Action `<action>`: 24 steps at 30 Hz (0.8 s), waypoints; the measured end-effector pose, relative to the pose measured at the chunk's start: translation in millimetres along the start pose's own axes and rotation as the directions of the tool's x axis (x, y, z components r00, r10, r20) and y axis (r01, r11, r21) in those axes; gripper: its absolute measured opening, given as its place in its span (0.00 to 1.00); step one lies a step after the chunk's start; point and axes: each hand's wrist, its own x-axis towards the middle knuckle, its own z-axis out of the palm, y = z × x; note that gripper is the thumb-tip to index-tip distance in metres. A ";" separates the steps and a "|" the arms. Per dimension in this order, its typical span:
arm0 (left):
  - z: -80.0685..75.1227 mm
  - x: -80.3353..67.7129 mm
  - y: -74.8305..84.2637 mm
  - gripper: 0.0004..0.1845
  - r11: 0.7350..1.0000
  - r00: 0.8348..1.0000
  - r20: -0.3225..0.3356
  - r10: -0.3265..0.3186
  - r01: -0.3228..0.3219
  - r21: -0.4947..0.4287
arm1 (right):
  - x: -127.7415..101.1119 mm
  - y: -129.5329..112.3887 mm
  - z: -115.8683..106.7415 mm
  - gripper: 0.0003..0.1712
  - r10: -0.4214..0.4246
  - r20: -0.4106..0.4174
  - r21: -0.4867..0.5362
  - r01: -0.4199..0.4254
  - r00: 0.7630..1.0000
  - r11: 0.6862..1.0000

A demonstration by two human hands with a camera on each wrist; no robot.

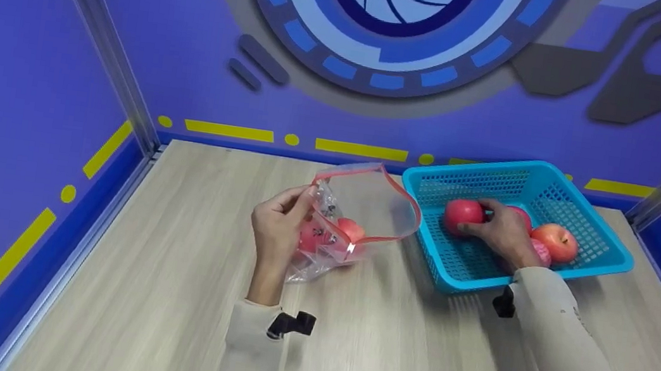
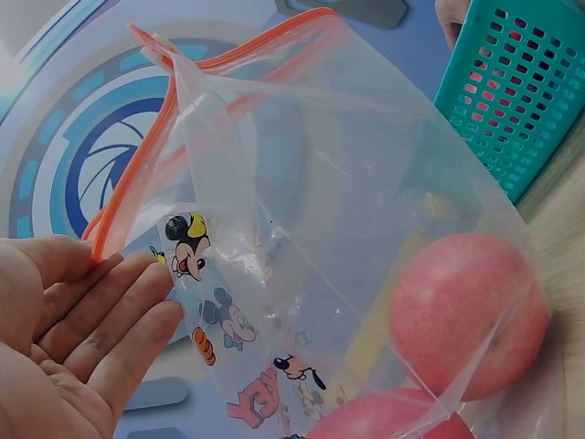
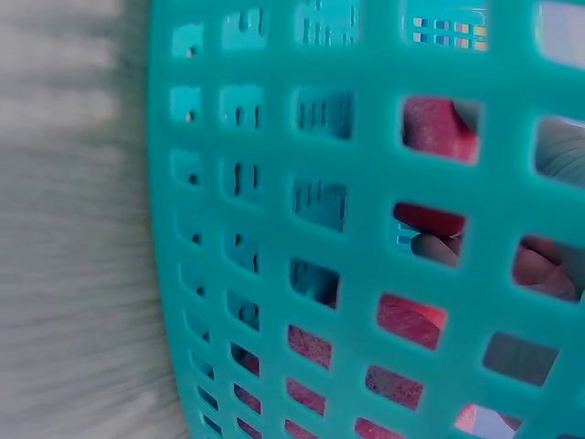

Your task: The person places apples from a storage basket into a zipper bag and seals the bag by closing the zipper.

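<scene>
On the pale wooden desk (image 1: 176,293), the left hand (image 1: 275,229) pinches the orange-edged rim of a clear printed plastic zip bag (image 1: 358,215), whose mouth gapes towards the right hand and which holds two red apples (image 2: 466,315). Farther right, the right hand (image 1: 500,230) grasps a round red apple (image 1: 463,214) inside the turquoise plastic mesh basket (image 1: 584,200), with more apples just beyond its knuckles.

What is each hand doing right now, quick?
Left hand: holds the clear zip bag open by its rim.
Right hand: its grip is round a red apple inside the blue basket.
</scene>
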 end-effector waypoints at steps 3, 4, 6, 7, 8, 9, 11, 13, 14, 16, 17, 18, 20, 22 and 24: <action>0.3 0.7 0.5 0.08 1.000 1.000 -0.004 -0.003 0.003 0.002 | 0.4 -0.1 0.2 0.48 0.000 -0.009 -0.006 0.000 1.000 1.000; 0.3 0.8 0.8 0.08 1.000 1.000 -0.005 -0.004 0.004 0.000 | 0.3 -0.2 0.1 0.49 -0.002 -0.010 -0.006 0.002 1.000 1.000; 0.3 0.6 1.5 0.07 1.000 1.000 -0.006 -0.006 0.006 -0.004 | -0.4 -0.2 0.1 0.48 -0.008 -0.018 -0.006 0.007 1.000 1.000; 0.4 0.5 1.8 0.07 1.000 1.000 -0.005 -0.005 0.005 -0.006 | -0.7 0.0 0.0 0.47 -0.009 -0.023 -0.008 0.009 1.000 1.000; 0.4 0.5 2.0 0.07 1.000 1.000 -0.006 -0.003 0.003 -0.006 | -1.3 -0.1 -0.2 0.47 -0.011 -0.032 -0.008 0.011 0.999 1.000; 0.6 0.4 2.1 0.07 1.000 1.000 -0.005 -0.001 0.001 -0.006 | -1.9 -0.2 -0.4 0.47 -0.012 -0.039 -0.007 0.012 0.999 1.000; 0.5 0.8 2.3 0.07 1.000 1.000 -0.007 0.005 -0.005 0.000 | -2.7 -1.3 -0.2 0.47 -0.015 -0.053 -0.006 0.015 0.998 1.000; 0.4 1.3 2.0 0.08 1.000 1.000 -0.013 0.010 -0.010 0.004 | -2.7 -2.5 0.0 0.47 -0.014 -0.060 0.005 0.014 0.998 1.000; 0.3 1.6 1.9 0.08 1.000 1.000 -0.015 0.011 -0.011 0.007 | -2.8 -3.3 0.1 0.47 -0.013 -0.062 0.011 0.013 0.998 1.000; 0.0 1.8 1.3 0.08 1.000 1.000 -0.017 0.007 -0.007 0.002 | -2.7 -4.7 0.2 0.47 -0.010 -0.061 0.018 0.011 0.998 1.000; -0.1 1.8 1.1 0.08 1.000 1.000 -0.018 0.004 -0.004 -0.002 | -2.6 -5.1 0.3 0.46 -0.008 -0.061 0.023 0.009 0.998 1.000; -0.2 1.8 0.7 0.08 1.000 1.000 -0.019 0.001 -0.001 -0.005 | -2.5 -5.4 0.3 0.46 -0.008 -0.064 0.026 0.010 0.998 1.000; -0.3 1.7 0.3 0.08 1.000 1.000 -0.018 -0.005 0.005 -0.009 | -2.8 -6.0 0.5 0.46 -0.009 -0.071 0.027 0.011 0.997 1.000; -0.4 1.7 0.1 0.08 1.000 1.000 -0.017 -0.008 0.008 -0.009 | -3.2 -6.6 0.6 0.46 -0.012 -0.081 0.028 0.015 0.997 0.999; -0.5 1.4 0.3 0.08 1.000 1.000 -0.016 -0.009 0.009 -0.006 | -3.9 -7.3 0.5 0.46 -0.014 -0.085 0.034 0.017 0.996 0.999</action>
